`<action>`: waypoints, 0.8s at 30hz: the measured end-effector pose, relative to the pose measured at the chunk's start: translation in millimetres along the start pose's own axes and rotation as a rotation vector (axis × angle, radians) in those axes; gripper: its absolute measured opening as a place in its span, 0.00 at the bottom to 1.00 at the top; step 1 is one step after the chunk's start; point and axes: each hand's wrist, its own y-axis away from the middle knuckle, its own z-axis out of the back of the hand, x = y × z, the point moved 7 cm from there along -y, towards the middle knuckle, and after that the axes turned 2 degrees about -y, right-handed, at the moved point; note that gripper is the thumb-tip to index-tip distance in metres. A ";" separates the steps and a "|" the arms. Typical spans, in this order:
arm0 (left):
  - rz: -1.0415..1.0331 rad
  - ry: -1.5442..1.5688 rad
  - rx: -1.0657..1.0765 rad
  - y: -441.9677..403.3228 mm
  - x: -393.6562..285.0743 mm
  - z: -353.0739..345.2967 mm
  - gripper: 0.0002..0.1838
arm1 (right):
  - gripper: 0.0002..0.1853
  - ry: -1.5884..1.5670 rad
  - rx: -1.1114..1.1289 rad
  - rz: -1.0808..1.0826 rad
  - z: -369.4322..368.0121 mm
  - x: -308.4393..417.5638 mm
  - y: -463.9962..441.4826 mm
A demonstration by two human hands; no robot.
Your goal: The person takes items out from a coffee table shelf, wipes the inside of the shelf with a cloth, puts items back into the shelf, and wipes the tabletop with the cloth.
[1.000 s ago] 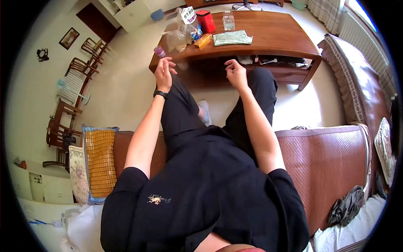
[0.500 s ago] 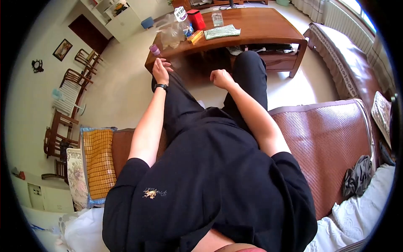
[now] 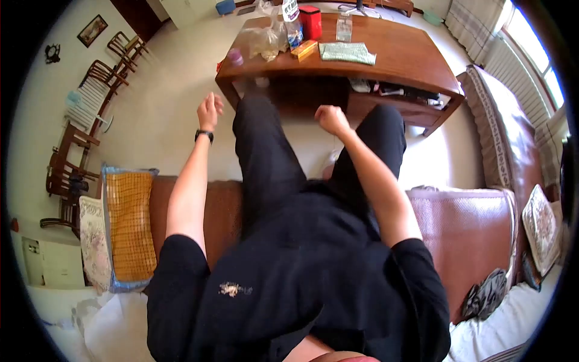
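Forearms (image 3: pixel 192 181) extended, left hand (image 3: pixel 209 112) half curled, right hand (image 3: pixel 332 120) bent inward

Left hand (image 3: pixel 209 111), earlier in front of the left leg (image 3: pixel 268 142) and close below the purple container (image 3: pixel 235 57), now swung outward over the floor (image 3: pixel 163 127), well clear of both; right hand (image 3: pixel 333 119), fingers loosely extended a second ago, now curled nearly to a fist.

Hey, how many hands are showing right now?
2: the left hand, out beside the left knee, and the right hand, just left of the right knee.
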 end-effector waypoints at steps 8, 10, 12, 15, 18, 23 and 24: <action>0.376 -0.193 0.344 -11.6 169.7 -73.9 0.19 | 0.15 -0.060 0.092 -0.220 -84.2 -89.1 -72.6; 0.341 -0.312 0.510 -22.1 202.9 -101.0 0.18 | 0.24 -0.027 0.164 -0.247 -105.0 -123.3 -92.7; 0.223 -0.343 0.645 -32.8 248.5 -126.9 0.20 | 0.28 -0.037 0.212 -0.390 -113.3 -141.6 -116.2; 0.396 -0.356 0.677 -60.7 274.5 -158.5 0.24 | 0.32 0.048 0.216 -0.383 -134.3 -179.9 -150.6; 0.298 -0.357 0.613 -93.1 297.6 -189.8 0.25 | 0.34 -0.012 0.108 -0.318 -173.1 -243.4 -172.9; 0.132 -0.835 0.764 -104.8 400.9 -215.7 0.24 | 0.34 -0.041 0.163 -0.390 -172.6 -286.5 -196.4; 0.133 -0.865 0.763 -106.7 413.0 -216.7 0.24 | 0.34 0.030 0.233 -0.432 -171.2 -293.1 -191.6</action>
